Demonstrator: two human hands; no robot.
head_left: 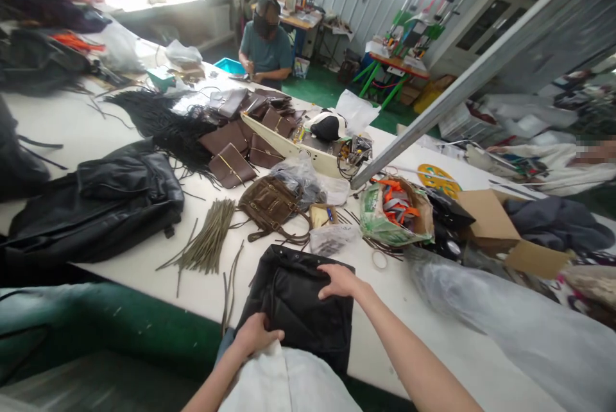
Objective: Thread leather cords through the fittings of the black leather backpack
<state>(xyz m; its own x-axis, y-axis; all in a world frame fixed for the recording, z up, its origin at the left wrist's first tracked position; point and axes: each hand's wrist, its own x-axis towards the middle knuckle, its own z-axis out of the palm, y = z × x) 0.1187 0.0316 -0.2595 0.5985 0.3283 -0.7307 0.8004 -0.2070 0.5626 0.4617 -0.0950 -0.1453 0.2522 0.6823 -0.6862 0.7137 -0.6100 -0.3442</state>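
1. Head view: a black bag (301,309) lies flat at the near edge of the white table (144,264), its lower part hanging over the edge towards the person's lap.
2. Left hand (257,335): fingers curled tight on the bag's near left edge. A white cloth (283,380) sits just below it; I cannot tell whether the grip catches that too.
3. Right hand (339,280): palm down on the bag's far top edge, fingers loosely spread and bent over the rim, pressing rather than pinching.
4. Step in hand, as I judge it: steadying and positioning the bag between both hands, one at each end.
5. Any further move calls for a firm hold at both ends, since the soft leather sags and part of it is off the table. Loose olive strips (209,239) lie just left of it and could snag.
6. Nearby: a brown bag (272,206) beyond it, and a green-printed sack (397,210) holding orange straps to the right.
7. A co-worker (264,46) sits at the far end, hands well apart from these.
8. Writing: the sack's green print and a yellow disc (436,178) bear marks, too blurred to read. No brand legible.
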